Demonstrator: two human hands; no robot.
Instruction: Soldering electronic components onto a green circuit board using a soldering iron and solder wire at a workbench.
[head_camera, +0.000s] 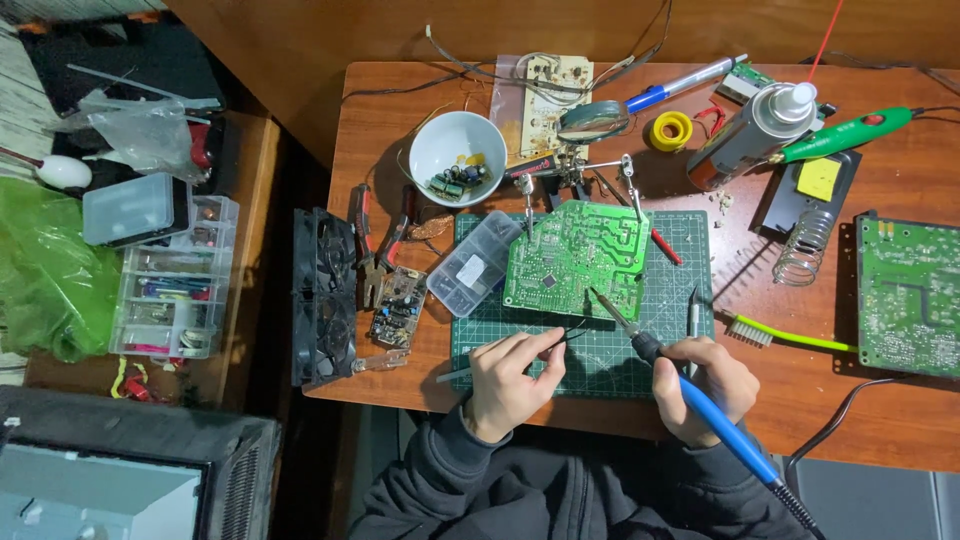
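One circuit board (575, 258) beyond both fingers (545, 345).

surface (400, 90): reddish-brown wood, smooth, faint sheen
cutting mat (690, 250): green, matt, rubbery look
circuit board (575, 255): green, glossy lacquer, dotted with shiny solder
soldering iron (700, 400): blue plastic grip, smooth; bare metal tip
bowl (457, 143): white, glazed, glossy
small box (472, 264): clear plastic
spray can (750, 130): brushed metal, white plastic cap
sleeves (420, 490): dark matt cloth
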